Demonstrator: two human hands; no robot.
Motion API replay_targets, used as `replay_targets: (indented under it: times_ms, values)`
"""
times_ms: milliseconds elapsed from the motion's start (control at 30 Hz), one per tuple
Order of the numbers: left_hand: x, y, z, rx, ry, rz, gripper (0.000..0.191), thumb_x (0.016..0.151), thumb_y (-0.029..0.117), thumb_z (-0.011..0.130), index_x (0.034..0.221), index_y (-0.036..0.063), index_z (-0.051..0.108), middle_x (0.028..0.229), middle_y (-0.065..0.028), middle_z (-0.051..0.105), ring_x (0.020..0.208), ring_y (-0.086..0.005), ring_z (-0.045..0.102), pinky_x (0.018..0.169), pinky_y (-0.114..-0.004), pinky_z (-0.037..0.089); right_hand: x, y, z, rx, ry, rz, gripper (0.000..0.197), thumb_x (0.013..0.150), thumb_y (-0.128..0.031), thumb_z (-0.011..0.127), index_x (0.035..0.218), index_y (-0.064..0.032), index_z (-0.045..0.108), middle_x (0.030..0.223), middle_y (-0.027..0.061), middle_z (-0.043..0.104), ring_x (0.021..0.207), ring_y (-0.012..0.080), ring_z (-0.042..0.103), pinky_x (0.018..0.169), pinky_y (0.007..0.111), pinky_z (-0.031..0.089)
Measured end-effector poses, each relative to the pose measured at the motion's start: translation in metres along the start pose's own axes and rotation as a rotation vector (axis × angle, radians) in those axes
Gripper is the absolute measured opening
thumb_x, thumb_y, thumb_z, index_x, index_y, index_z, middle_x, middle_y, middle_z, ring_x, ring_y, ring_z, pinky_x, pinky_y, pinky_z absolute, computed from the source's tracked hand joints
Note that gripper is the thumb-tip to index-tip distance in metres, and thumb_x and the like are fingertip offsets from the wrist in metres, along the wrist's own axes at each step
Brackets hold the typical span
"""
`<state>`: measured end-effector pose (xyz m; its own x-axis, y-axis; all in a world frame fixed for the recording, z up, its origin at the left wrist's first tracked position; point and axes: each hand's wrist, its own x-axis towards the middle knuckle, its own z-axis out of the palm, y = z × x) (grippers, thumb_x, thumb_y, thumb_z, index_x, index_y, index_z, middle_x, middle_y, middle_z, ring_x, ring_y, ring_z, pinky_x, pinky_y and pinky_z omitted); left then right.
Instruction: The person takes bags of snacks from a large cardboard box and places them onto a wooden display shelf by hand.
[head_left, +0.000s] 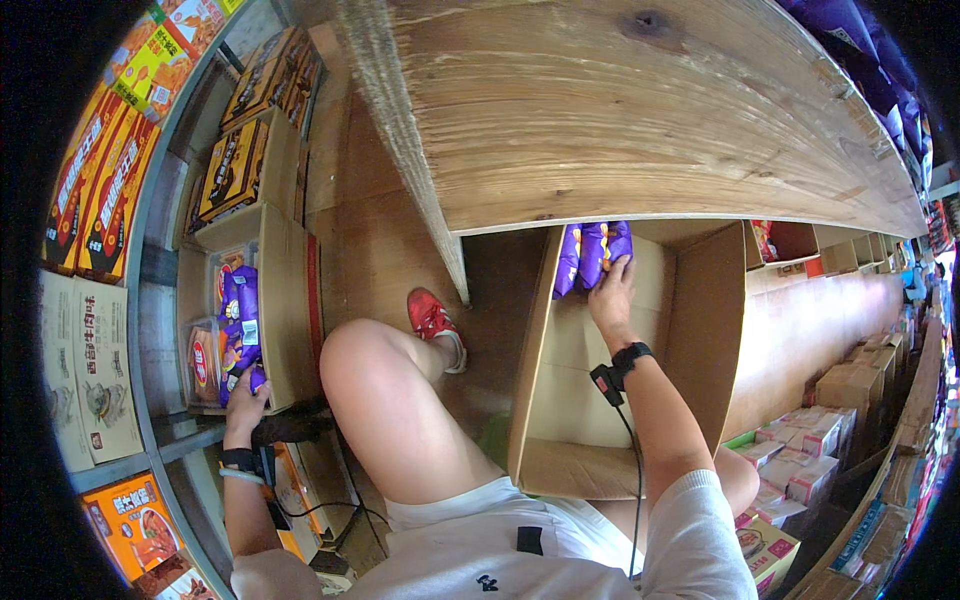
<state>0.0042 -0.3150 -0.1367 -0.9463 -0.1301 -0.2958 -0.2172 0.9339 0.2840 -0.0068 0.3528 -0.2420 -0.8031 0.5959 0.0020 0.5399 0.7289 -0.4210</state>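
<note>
On the left, my left hand (246, 405) reaches into a cardboard carton (287, 315) on a shelf. Its fingers are closed on the near end of a purple snack packet (257, 377), beside more purple packets (241, 300) and clear plastic tubs (201, 360). My right hand (613, 296) is inside a large open cardboard box (705, 330) in front of me. There it grips the lower end of a purple packet (619, 241), one of three side by side along the box's left wall. Their upper ends are hidden under a wooden board.
A thick wooden board (637, 135) overhangs the large box, with a wooden upright (409, 142) at its left. Metal shelving (142, 247) with printed food boxes (112, 187) lines the left. Stacked pink-and-white packs (802, 450) lie at the right. A black cable (637, 465) hangs from my right wrist.
</note>
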Motion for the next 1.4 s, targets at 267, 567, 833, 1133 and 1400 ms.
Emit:
replay_targets:
  times_ms: [267, 567, 833, 1133, 1400]
  values:
    - [-0.050, 0.068, -0.069, 0.436, 0.432, -0.030, 0.037, 0.095, 0.029, 0.055, 0.128, 0.0112, 0.056, 0.110, -0.0174, 0.065, 0.094, -0.0384, 0.063, 0.078, -0.045, 0.050, 0.016, 0.017, -0.016, 0.574, -0.195, 0.117, 0.072, 0.096, -0.040, 0.052, 0.148, 0.0002, 0.024, 0.145, 0.0285, 0.036, 0.131, 0.0374, 0.042, 0.105, 0.039, 0.038]
    - [-0.111, 0.221, -0.122, -0.322, 0.520, 0.416, 0.031, 0.093, 0.006, 0.055, 0.123, -0.0015, 0.054, 0.119, -0.0172, 0.063, 0.109, -0.0253, 0.062, 0.093, -0.035, 0.047, 0.006, 0.018, -0.066, 0.256, 0.249, 0.014, 0.049, 0.099, -0.029, 0.050, 0.136, 0.0019, 0.042, 0.139, 0.0246, 0.043, 0.132, 0.0347, 0.038, 0.112, 0.042, 0.030]
    - [-0.121, 0.329, -0.074, -0.603, -0.355, 0.767, 0.033, 0.094, 0.027, 0.059, 0.118, 0.0049, 0.056, 0.098, -0.0151, 0.069, 0.083, -0.0265, 0.069, 0.072, -0.036, 0.053, -0.116, -0.125, -0.209, 1.123, -1.024, -0.566, 0.085, 0.087, -0.056, 0.062, 0.144, -0.0009, 0.031, 0.139, 0.0175, 0.045, 0.129, 0.0276, 0.046, 0.103, 0.041, 0.040]
    - [-0.066, 0.305, -0.050, -0.709, -0.478, 0.673, 0.041, 0.098, 0.019, 0.053, 0.135, 0.0024, 0.046, 0.116, -0.0118, 0.064, 0.103, -0.0177, 0.062, 0.089, -0.032, 0.049, -0.117, -0.096, -0.233, 0.799, -1.163, -0.120, 0.083, 0.070, -0.013, 0.086, 0.138, -0.0011, 0.039, 0.122, 0.0064, 0.057, 0.113, 0.0169, 0.054, 0.101, 0.033, 0.043]
    - [0.005, 0.054, -0.046, 0.521, 0.335, -0.044, 0.091, 0.080, 0.033, 0.073, 0.147, 0.0039, 0.019, 0.150, -0.0264, 0.027, 0.135, -0.0393, 0.037, 0.105, -0.044, 0.040, -0.025, 0.047, -0.209, 0.538, -0.616, -0.008, 0.055, 0.080, -0.013, 0.067, 0.127, 0.0039, 0.043, 0.110, 0.0160, 0.062, 0.101, 0.0224, 0.060, 0.087, 0.033, 0.049]
